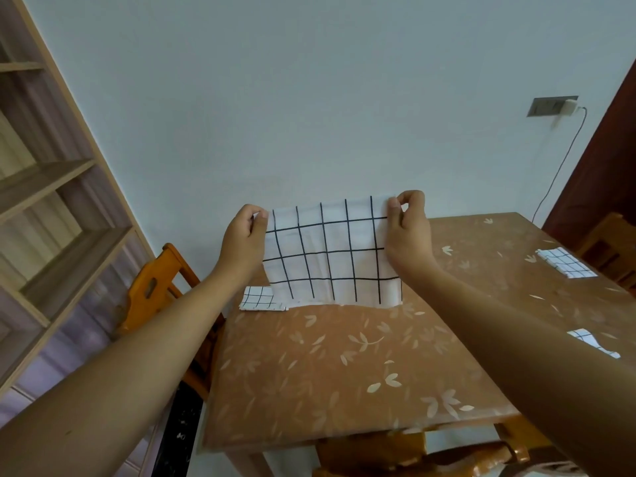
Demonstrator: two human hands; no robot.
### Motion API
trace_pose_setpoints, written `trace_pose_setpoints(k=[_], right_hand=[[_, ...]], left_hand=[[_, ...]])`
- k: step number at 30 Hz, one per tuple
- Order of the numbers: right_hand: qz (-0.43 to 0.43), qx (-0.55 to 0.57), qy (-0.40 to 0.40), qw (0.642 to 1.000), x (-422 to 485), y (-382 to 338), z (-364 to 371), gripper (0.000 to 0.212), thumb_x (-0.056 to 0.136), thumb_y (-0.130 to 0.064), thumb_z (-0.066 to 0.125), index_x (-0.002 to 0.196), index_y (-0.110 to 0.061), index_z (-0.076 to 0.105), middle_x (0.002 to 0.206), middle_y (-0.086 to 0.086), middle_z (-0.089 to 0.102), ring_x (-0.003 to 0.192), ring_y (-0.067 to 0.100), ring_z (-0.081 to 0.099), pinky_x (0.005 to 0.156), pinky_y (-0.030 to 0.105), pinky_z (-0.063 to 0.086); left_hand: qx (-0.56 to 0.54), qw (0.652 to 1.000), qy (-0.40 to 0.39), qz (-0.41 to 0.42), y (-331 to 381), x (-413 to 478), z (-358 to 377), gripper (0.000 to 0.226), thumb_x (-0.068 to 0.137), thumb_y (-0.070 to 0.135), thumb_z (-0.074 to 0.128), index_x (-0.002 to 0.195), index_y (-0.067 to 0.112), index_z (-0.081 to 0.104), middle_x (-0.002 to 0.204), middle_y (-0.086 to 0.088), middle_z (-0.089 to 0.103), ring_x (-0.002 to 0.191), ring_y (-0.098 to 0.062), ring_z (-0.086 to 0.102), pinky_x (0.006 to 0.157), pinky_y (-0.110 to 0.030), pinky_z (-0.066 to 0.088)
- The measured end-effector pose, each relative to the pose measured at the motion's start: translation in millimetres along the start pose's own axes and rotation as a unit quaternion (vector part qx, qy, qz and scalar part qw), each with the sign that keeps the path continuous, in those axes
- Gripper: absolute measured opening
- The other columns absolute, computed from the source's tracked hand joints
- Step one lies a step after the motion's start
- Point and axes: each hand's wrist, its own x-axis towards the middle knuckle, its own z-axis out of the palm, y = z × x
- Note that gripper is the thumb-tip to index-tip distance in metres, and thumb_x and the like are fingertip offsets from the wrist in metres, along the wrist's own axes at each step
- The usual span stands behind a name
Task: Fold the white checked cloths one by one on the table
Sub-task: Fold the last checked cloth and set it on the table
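1. White checked cloth (327, 253): hangs upright over the far part of the tabletop (344, 373), and its lower hem appears to meet the surface. I judge it is stretched flat so the edges can be squared before a fold.
2. Left hand (242, 235): fingers (260, 220) clamped on the upper left corner. Right hand (407, 228): thumb and forefinger pinch the upper right corner, keeping the top edge taut.
3. Folded cloth (258, 299): lies flat at the left edge, just beside the hanging hem. I take it as finished and set aside.
4. Far cloth (566, 263) and near cloth (593, 342): both lie on the right side, well apart from the hands. My right forearm partly hides the nearer one.
5. Tabletop cover: glossy brown with a pale leaf print.
6. Room: pale wall (309, 98) with a plugged socket (550, 106), shelves (51, 201) on the left, an orange chair (161, 284) beside the table, and a dark door (612, 166) on the right.
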Motion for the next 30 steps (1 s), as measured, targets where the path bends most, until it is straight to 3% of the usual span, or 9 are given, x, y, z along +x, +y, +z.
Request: trace_pose_setpoints(k=[6,8,12,15,19,20,24,26,30], right_hand=[[-0.006,-0.051,-0.012,0.999,4,2,-3,0.025,0.108,-0.041,0.042,0.11,-0.017,0.05,0.062,-0.007,0.045,0.053,0.007,0.038,0.051,0.023,0.035],[-0.037,-0.078,-0.022,0.996,5,-1,-4,0.034,0.107,-0.042,0.045,0.096,-0.012,0.056,0.065,-0.006,0.049,0.058,0.009,0.042,0.055,0.028,0.035],[-0.106,-0.117,-0.089,0.984,2,-12,1,0.035,0.106,-0.045,0.047,0.086,-0.017,0.055,0.063,-0.005,0.054,0.056,0.008,0.046,0.054,0.025,0.037],[-0.131,-0.131,-0.148,0.971,-1,-17,8,0.032,0.104,-0.046,0.051,0.087,-0.019,0.056,0.059,0.0,0.053,0.051,0.009,0.042,0.051,0.024,0.035],[-0.117,-0.137,-0.195,0.964,-3,-19,6,0.036,0.1,-0.051,0.056,0.087,-0.018,0.058,0.055,-0.002,0.047,0.049,0.008,0.039,0.048,0.021,0.031],[-0.104,-0.153,-0.209,0.96,-2,-18,3,0.038,0.098,-0.052,0.058,0.088,-0.016,0.06,0.058,-0.002,0.05,0.052,0.007,0.041,0.052,0.022,0.034],[0.008,-0.141,-0.346,0.928,8,-8,-17,0.026,0.092,-0.043,0.071,0.101,-0.019,0.072,0.09,-0.005,0.075,0.083,0.011,0.071,0.081,0.032,0.057],[0.055,-0.092,-0.405,0.908,10,2,-25,0.014,0.095,-0.027,0.07,0.108,-0.025,0.075,0.104,-0.002,0.079,0.098,0.016,0.075,0.091,0.038,0.058],[0.145,0.007,-0.402,0.904,14,19,-35,0.024,0.097,-0.018,0.068,0.115,-0.005,0.073,0.117,0.016,0.075,0.11,0.035,0.072,0.099,0.051,0.055]], left_hand=[[-0.028,0.999,-0.023,-0.036,-2,0,-3,0.023,0.107,0.025,0.049,0.101,0.01,0.065,0.083,0.003,0.059,0.075,-0.011,0.054,0.073,-0.027,0.044],[-0.024,0.997,-0.053,-0.051,-1,-1,-2,0.02,0.105,0.029,0.053,0.117,0.018,0.065,0.104,0.012,0.065,0.098,-0.005,0.061,0.089,-0.025,0.047],[0.09,0.98,-0.179,-0.001,11,-1,9,0.059,0.09,0.057,0.066,0.144,0.045,0.047,0.136,0.025,0.05,0.13,-0.003,0.046,0.109,-0.033,0.038],[0.104,0.957,-0.271,0.002,28,-3,22,0.051,0.078,0.068,0.065,0.126,0.055,0.055,0.121,0.034,0.061,0.12,-0.002,0.059,0.106,-0.042,0.047],[0.065,0.959,-0.277,0.009,33,-3,34,0.007,0.084,0.048,0.071,0.087,0.043,0.068,0.077,0.025,0.066,0.075,0.0,0.064,0.084,-0.048,0.056],[0.06,0.958,-0.279,0.006,30,-2,34,0.008,0.087,0.043,0.073,0.08,0.041,0.068,0.071,0.023,0.064,0.069,-0.001,0.061,0.08,-0.045,0.055],[0.072,0.961,-0.266,-0.025,22,-4,25,0.015,0.087,0.049,0.07,0.082,0.035,0.067,0.076,0.012,0.068,0.078,-0.018,0.067,0.088,-0.055,0.057],[0.089,0.961,-0.26,-0.018,18,-3,21,0.019,0.081,0.062,0.064,0.082,0.043,0.064,0.078,0.012,0.067,0.085,-0.027,0.069,0.089,-0.059,0.056],[0.098,0.957,-0.271,-0.033,3,-2,14,0.039,0.08,0.08,0.053,0.099,0.048,0.062,0.083,0.023,0.069,0.08,-0.017,0.065,0.093,-0.053,0.053]])
